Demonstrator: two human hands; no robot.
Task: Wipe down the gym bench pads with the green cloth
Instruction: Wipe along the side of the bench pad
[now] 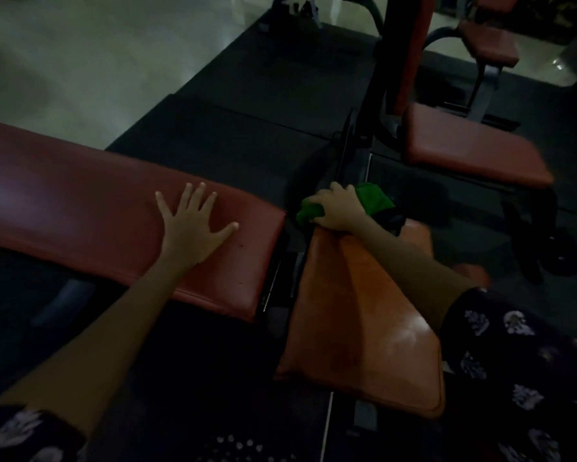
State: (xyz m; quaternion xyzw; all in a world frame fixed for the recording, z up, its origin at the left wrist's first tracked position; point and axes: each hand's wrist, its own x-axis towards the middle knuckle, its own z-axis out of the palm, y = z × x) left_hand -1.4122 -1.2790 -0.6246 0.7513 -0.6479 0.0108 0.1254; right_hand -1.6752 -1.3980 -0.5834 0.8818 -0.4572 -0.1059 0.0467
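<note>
Your right hand (338, 208) is curled over the green cloth (373, 196) at the far end of the orange seat pad (363, 328), the pad that runs away from you on the right side of the view. The cloth is bunched beneath your palm: one lump of it pokes out to the left of your knuckles, just past the pad's far-left corner, and a larger fold fans out to the right, behind your wrist. The fingers wrap down around the cloth and their tips are hidden, so how tightly they grip cannot be told, but the hand is plainly closed round the fabric and bearing on the pad's top edge. Your forearm lies diagonally across that pad, with the dark patterned sleeve (514, 361) starting near its right side. Your left hand (193, 225) lies flat on the long red back pad (63, 201) to the left, fingers straight and fanned apart, thumb pointing toward the pad's right end, palm down on the vinyl and holding nothing. A narrow gap showing dark frame separates the red pad from the orange one, so your two hands sit near each other on different pads, and the cloth is well clear of the left hand. Beyond the cloth stands another red bench (473, 151) on black rubber flooring (247, 105), in dim light.
</note>
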